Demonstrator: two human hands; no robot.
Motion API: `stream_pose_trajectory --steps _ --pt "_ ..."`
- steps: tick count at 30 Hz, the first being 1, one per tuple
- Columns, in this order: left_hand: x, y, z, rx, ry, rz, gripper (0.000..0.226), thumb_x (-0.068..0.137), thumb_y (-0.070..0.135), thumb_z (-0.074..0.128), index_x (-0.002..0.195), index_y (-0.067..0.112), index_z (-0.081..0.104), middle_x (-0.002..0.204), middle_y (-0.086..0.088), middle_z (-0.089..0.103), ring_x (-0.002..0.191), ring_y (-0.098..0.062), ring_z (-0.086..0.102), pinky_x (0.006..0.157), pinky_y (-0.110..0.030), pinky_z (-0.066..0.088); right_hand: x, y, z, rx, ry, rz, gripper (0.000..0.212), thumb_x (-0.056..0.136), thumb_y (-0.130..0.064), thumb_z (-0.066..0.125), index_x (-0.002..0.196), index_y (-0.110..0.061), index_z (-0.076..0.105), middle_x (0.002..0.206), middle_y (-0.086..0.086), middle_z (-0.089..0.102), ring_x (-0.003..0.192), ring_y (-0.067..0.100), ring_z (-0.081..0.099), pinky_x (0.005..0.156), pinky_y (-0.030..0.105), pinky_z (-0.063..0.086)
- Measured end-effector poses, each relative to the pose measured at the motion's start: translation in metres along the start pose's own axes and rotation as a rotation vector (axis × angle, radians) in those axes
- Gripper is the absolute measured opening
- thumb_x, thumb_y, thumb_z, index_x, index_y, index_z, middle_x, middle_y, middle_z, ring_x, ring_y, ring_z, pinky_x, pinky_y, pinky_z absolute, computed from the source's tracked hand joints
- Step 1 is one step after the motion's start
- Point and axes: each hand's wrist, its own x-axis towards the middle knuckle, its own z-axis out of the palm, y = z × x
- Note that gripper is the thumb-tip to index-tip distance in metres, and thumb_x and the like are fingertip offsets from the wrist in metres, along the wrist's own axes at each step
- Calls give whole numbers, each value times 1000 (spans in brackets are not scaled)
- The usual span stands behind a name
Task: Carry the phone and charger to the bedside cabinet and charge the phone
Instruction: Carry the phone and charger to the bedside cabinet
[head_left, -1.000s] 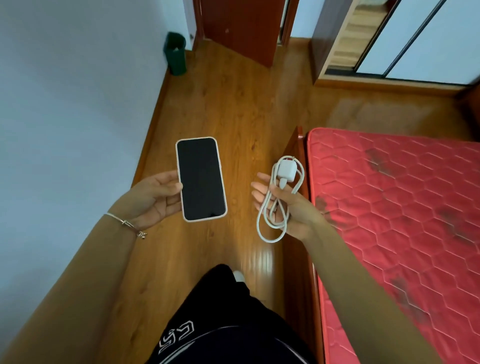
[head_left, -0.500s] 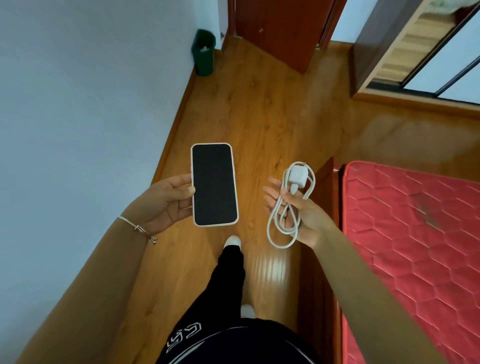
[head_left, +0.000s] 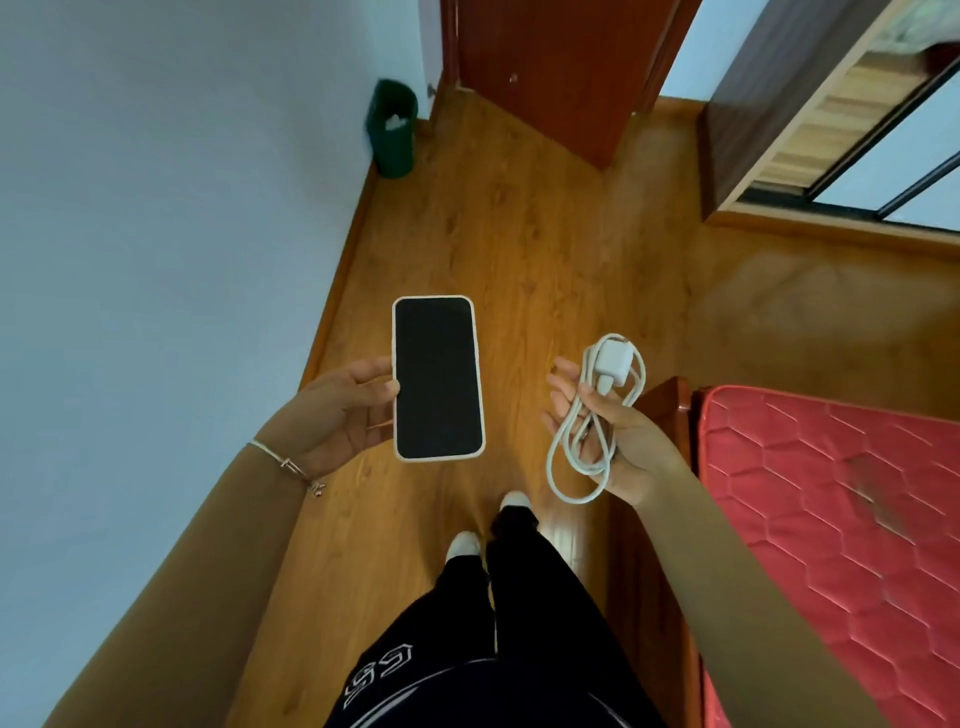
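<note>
Walking on, the bed (head_left: 831, 519) slides back beside the right hand (head_left: 618, 441), which grips the charger (head_left: 613, 364). Left hand (head_left: 337, 415) grips the phone (head_left: 436, 379). No cabinet shows yet.

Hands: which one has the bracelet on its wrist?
The left hand, the one holding the phone. A thin bracelet circles its wrist; the right hand, holding the coiled white charger, has a bare wrist.
</note>
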Motion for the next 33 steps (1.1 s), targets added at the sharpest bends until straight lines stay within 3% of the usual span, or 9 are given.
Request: stream_pose_trajectory --steps 6,9,13,17,23,28,33 --pt "46 34 14 -40 -20 -28 42 84 12 54 126 12 54 125 -15 62 110 -34 62 82 -41 57 35 -48 6 -13 -14 17 37 85 -13 53 122 -12 58 95 2 76 91 11 72 84 31 57" --pt "77 59 25 -65 3 -14 47 75 18 58 122 13 56 120 -14 64 103 -32 66 74 -38 58 61 -83 5 -20 2 19 35 84 -14 54 118 -12 61 100 5 76 93 14 72 78 30 58" --pt "118 87 40 -89 4 -19 42 85 11 52 127 9 54 118 -14 64 101 -31 66 70 -35 58 90 -124 5 -29 9 14 30 85 -13 54 113 -13 66 107 8 74 95 15 71 77 31 58" --pt "155 110 53 -114 71 -30 37 92 7 46 128 6 52 124 -18 60 110 -37 60 78 -39 57 117 -163 1 -16 11 47 32 85 -13 55 115 -11 65 106 10 74 91 16 72 76 32 58" --pt "188 144 60 -139 88 -17 35 82 12 55 116 9 59 108 -12 67 95 -30 68 69 -35 59 160 -206 5 -51 1 68 27 95 -9 45 115 -12 63 104 8 75 95 15 71 74 30 59" --pt "223 174 49 -96 119 12 34 92 10 47 125 6 54 117 -16 64 104 -35 64 81 -40 55 200 -235 19 -73 -5 87 27 97 -9 45 113 -13 67 104 8 75 94 16 72 76 31 59" --pt "271 208 30 -127 92 18 33 92 8 47 123 6 56 114 -14 66 98 -31 68 73 -36 59 247 -261 32 -63 21 83 28 95 -9 48 104 -14 74 108 10 74 97 18 71 76 32 59"
